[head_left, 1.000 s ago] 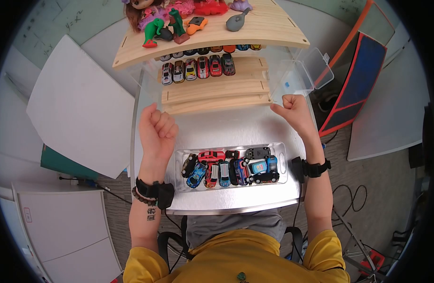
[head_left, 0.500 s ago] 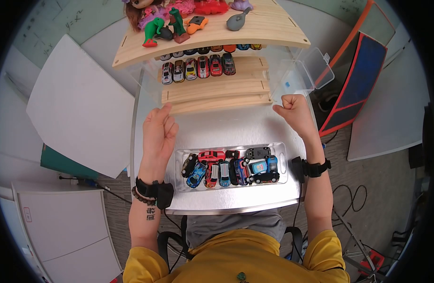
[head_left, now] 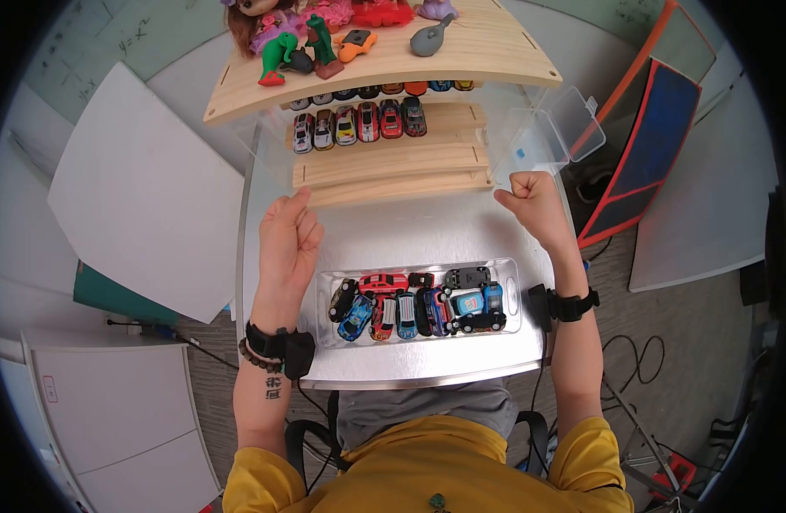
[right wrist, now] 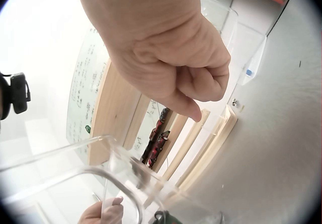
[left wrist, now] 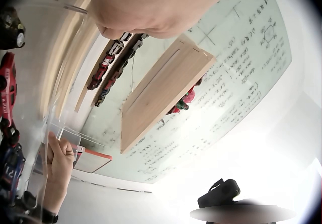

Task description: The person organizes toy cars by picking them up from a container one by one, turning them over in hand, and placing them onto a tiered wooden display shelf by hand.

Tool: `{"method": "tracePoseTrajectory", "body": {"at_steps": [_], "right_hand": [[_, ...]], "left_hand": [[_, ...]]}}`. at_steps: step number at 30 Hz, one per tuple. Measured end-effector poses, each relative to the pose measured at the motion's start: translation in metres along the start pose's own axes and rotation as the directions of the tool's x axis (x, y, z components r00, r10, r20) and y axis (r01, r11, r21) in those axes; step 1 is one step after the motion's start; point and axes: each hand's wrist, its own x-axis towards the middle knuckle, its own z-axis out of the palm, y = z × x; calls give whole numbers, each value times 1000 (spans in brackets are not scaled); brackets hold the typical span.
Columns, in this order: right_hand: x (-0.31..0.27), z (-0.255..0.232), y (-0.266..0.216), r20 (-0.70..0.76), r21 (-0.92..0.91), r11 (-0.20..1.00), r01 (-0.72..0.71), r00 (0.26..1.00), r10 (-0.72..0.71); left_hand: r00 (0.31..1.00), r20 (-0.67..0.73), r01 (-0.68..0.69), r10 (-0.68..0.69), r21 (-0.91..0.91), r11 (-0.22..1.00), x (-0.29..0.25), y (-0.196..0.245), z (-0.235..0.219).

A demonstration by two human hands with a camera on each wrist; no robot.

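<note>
In the head view my left hand [head_left: 288,244] hovers over the left side of the metal table, its fingers curled and empty. My right hand [head_left: 536,203] is at the table's right side, fingers folded into the palm, thumb pointing inward, holding nothing. Between my forearms lies a clear plastic tray [head_left: 512,316] filled with several toy cars, among them a red car [head_left: 382,283] and a blue car [head_left: 355,317]. Beyond my hands is a stepped wooden rack [head_left: 393,162], with a row of toy cars [head_left: 368,122] on an upper step.
A wooden top shelf [head_left: 461,64] overhangs the rack and carries dolls and small figures, including a grey figure [head_left: 431,37]. An open clear plastic box [head_left: 542,141] is at the back right. White panels [head_left: 149,197] flank the table.
My left hand has turned slightly, and one digit now sticks up toward the rack where the hand was a tighter fist. My right hand has barely shifted; the cars stay put.
</note>
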Motion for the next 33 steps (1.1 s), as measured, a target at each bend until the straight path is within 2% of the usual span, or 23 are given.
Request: {"method": "tracePoseTrajectory", "body": {"at_steps": [15, 28, 30, 33], "right_hand": [[0, 0, 1, 4, -12, 1000, 0, 1000, 0], [0, 1, -2, -26, 17, 1000, 26, 999, -26], [0, 2, -2, -23, 19, 999, 30, 999, -29], [-2, 1, -5, -10, 13, 1000, 15, 1000, -14]], "left_hand": [[998, -61, 15, -15, -2, 1000, 1, -1, 1], [999, -50, 5, -5, 7, 1000, -5, 5, 9], [998, -31, 48, -53, -156, 987, -8, 7, 11], [996, -41, 71, -79, -160, 985, -8, 10, 13]]}}
